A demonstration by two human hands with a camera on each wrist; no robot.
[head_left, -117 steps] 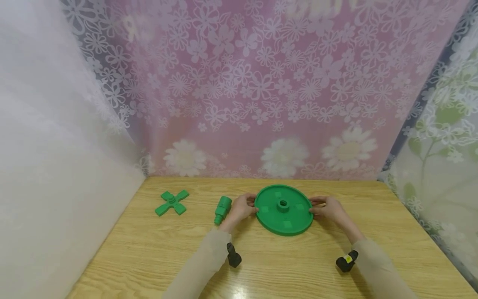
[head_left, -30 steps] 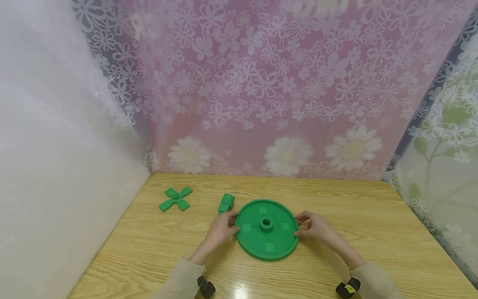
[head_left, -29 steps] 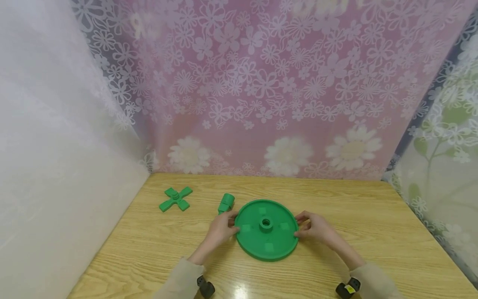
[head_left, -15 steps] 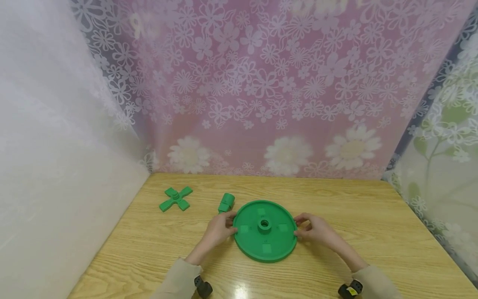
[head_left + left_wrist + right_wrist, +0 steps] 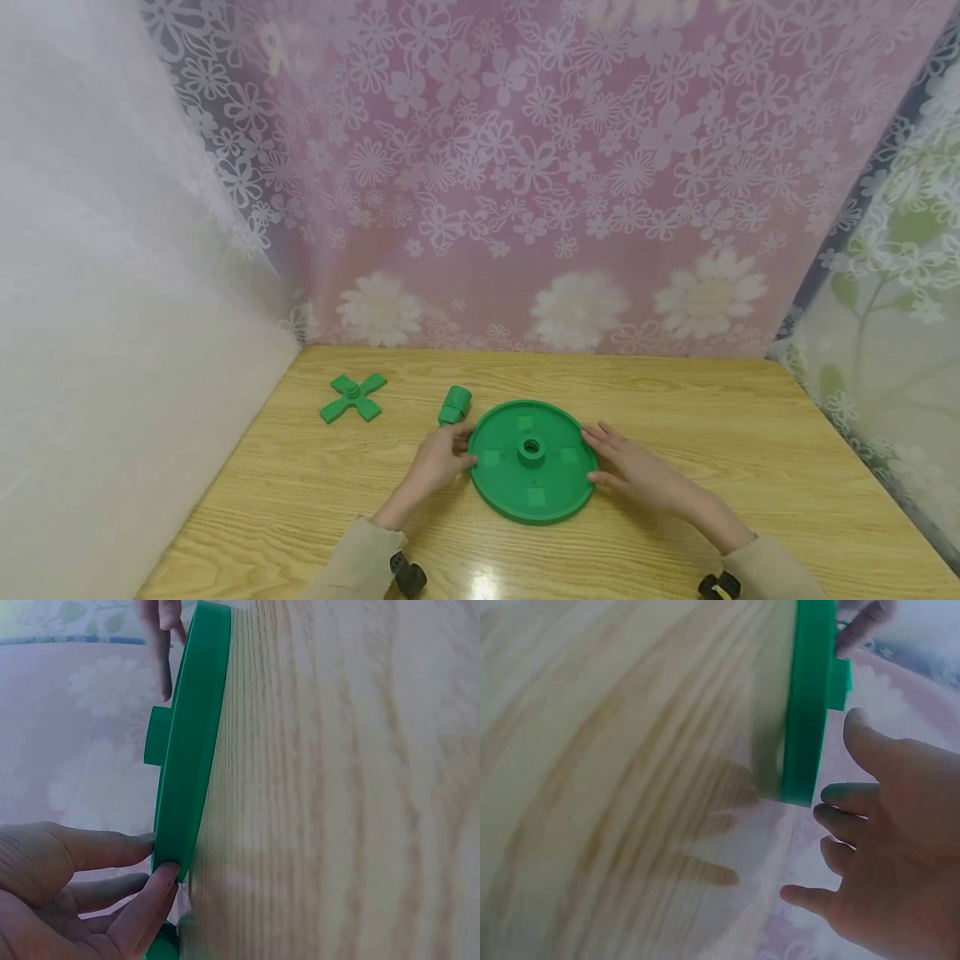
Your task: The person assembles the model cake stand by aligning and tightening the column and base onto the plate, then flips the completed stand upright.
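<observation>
A green round plastic base (image 5: pixel 534 500) with a raised rim and a hollow threaded socket at its centre lies level, at or close over the wooden table. My left hand (image 5: pixel 437 460) pinches the left edge of it, thumb and fingers at the rim in the left wrist view. At the opposite edge is my right hand (image 5: pixel 648 477), fingers spread and loose. In the right wrist view that hand (image 5: pixel 907 832) stands beside the rim with its palm showing. Just behind my left hand lies a green stepped cylinder (image 5: pixel 455 404), its lower end hidden by the hand.
A green cross-shaped piece (image 5: pixel 352 398) with a threaded stub sits at the back left of the table (image 5: pixel 300 517). Behind the table hangs a pink flowered curtain (image 5: pixel 480 208), with pale sheets at both sides. A black wrist camera (image 5: pixel 407 575) sits on my left sleeve.
The round base has come left and toward me since the earliest frame, and turned slightly. In the last half second my right hand has loosened its grip and spread its fingers; the left stays put.
</observation>
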